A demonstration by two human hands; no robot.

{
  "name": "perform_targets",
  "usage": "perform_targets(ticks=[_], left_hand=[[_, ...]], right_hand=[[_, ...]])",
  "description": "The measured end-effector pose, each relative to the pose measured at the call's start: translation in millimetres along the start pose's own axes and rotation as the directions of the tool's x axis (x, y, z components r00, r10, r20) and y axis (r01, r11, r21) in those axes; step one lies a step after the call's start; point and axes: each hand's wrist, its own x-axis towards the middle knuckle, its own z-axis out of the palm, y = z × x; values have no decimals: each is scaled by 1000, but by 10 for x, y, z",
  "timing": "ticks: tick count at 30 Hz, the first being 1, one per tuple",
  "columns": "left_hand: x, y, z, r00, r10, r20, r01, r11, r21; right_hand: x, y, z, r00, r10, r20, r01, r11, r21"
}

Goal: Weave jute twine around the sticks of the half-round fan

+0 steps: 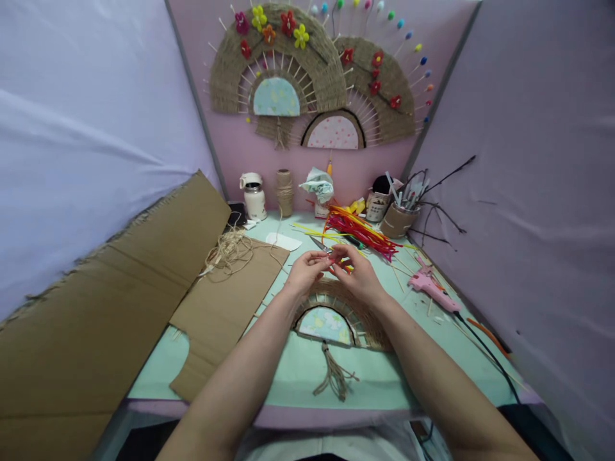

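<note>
Above the fan-shaped twine piece [365,314], my left hand [306,270] and my right hand [356,272] meet with fingertips pinched together. Between them is a red-orange pipe cleaner [323,229], one end standing up past the fingers; its shape inside the grip is mostly hidden. The pointed metal blades of scissors [318,244] show just beyond my left fingertips. Below the hands, the twine piece lies flat, with a blue-green patterned half-circle [324,323] at its centre and a twine tassel [335,378] toward me. My forearms cover parts of its sides.
Red and yellow pipe cleaners [360,230] lie beyond my right hand. A pink glue gun [435,289] with a cord rests at right. Cardboard [230,301] and loose twine [230,253] are at left. A twine spool [284,192], white bottle [254,198] and branch pot [398,221] stand behind.
</note>
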Motion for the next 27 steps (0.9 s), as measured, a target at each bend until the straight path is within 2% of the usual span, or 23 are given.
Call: perform_targets(ticks=[6, 10, 16, 18, 20, 22, 24, 25, 27], left_hand=[[56, -51, -43, 997, 67, -28, -64, 992, 106], [62, -57, -56, 997, 66, -30, -60, 986, 155], [46, -97, -27, 997, 64, 32, -70, 977, 201], [42, -86, -20, 997, 70, 24, -73, 970, 230], [49, -44, -39, 994, 103, -33, -92, 967, 237], [69, 22, -92, 986, 98, -136, -81, 988, 128], [97, 92, -168, 978, 7, -208, -28, 995, -97], [112, 120, -205, 977, -26, -211, -10, 985, -171], [136, 155, -261, 978, -59, -198, 3, 963, -270]], right_hand=[[-10, 51, 19, 998, -36, 59, 39, 998, -47], [-13, 53, 18, 996, -41, 85, 48, 995, -85], [-26, -13, 26, 993, -18, 119, 41, 981, -190], [-19, -21, 21, 995, 22, 101, -8, 990, -140], [7, -17, -17, 995, 91, 44, -90, 996, -15], [60, -10, -103, 984, 168, -58, -159, 979, 126], [140, -4, -219, 961, 223, -161, -190, 961, 199], [190, -2, -275, 954, 239, -179, -202, 959, 200], [307, 7, -353, 963, 244, -116, -223, 960, 167]])
